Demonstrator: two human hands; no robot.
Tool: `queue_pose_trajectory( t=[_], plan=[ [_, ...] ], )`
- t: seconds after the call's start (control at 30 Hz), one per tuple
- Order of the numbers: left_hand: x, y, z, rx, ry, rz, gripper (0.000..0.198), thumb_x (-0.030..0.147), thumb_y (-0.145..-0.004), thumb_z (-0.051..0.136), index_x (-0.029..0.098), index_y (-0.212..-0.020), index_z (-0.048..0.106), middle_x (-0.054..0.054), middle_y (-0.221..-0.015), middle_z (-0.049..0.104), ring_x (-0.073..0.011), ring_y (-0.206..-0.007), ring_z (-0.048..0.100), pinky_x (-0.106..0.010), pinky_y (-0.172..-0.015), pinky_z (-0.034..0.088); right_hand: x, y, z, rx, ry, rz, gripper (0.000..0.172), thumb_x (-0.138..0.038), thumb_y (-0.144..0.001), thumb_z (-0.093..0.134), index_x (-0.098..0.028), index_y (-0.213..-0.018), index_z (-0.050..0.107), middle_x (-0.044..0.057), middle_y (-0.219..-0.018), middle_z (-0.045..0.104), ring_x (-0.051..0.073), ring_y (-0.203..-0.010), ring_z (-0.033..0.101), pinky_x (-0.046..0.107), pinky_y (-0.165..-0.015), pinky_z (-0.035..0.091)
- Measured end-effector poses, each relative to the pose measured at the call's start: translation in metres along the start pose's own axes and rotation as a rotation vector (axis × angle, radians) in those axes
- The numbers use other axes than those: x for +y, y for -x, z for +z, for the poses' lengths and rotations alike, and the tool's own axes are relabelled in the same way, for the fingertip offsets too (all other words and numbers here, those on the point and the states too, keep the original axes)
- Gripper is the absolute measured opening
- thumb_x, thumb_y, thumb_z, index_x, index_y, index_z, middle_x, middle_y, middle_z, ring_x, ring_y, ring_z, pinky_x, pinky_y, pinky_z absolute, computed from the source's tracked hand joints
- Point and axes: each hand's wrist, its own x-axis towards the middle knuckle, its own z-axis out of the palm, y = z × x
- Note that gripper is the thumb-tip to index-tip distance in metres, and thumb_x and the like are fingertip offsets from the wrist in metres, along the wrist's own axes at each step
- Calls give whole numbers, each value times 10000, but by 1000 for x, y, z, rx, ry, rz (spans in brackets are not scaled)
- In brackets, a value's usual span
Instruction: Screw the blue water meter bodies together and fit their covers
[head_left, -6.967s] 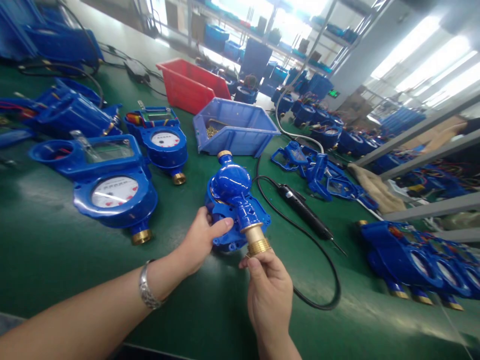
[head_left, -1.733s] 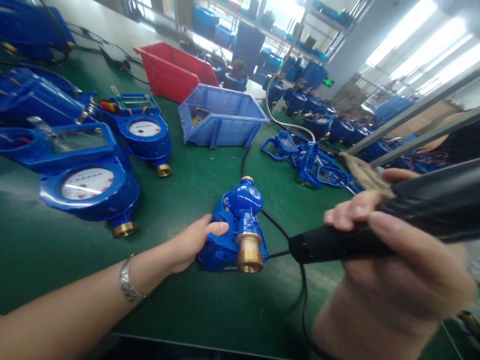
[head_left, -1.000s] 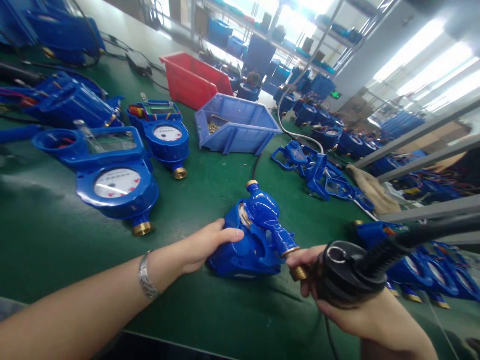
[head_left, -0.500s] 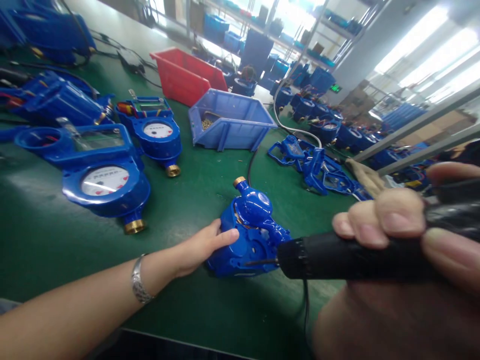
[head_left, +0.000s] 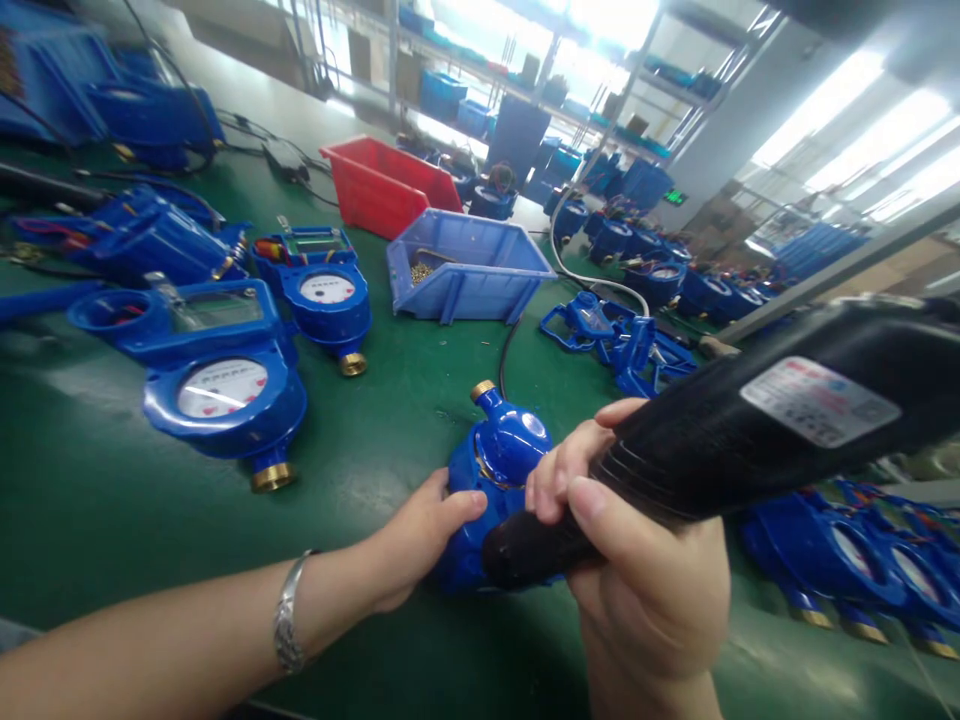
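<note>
A blue water meter (head_left: 504, 455) with brass fittings lies upside down on the green mat (head_left: 90, 500). My left hand (head_left: 416, 535) grips its left side, thumb on top. My right hand (head_left: 637, 570) is closed round a black electric screwdriver (head_left: 750, 420), whose front end is lowered onto the meter's near side. The bit and the spot it touches are hidden behind the tool and my fingers.
Two meters with white dials (head_left: 225, 385) (head_left: 330, 295) lie face up at left. A blue bin (head_left: 469, 265) holding small brass parts and a red bin (head_left: 382, 180) stand behind. Blue covers (head_left: 622, 340) and more meters (head_left: 847, 550) lie at right. A black cable (head_left: 506, 350) runs behind the meter.
My right hand has swung the screwdriver from level to pointing down onto the meter, and come closer to it. The left hand has stayed on the meter.
</note>
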Motion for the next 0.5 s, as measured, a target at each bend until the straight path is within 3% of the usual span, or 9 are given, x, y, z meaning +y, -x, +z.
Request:
queue_pose_trajectory(
  t=[0.3, 0.5],
  plan=[
    [0, -3, -1, -53, 33, 0, 463, 298, -741, 615, 136, -1157, 496, -112, -1099, 659, -285, -1032, 596, -392, -902, 458, 4, 2, -2, -47, 21, -28, 248, -131, -718, 571, -232, -932, 498, -53, -597, 541, 119, -491, 520, 277, -495, 453],
    [-1, -3, -7, -65, -127, -23, 485, 353, -756, 591, 138, -1179, 494, -109, -1088, 663, -260, -1008, 610, -353, -857, 481, 4, 2, -4, -52, -6, -40, 271, -111, -725, 568, -231, -957, 494, -59, -601, 543, 117, -487, 525, 271, -488, 459]
  ],
)
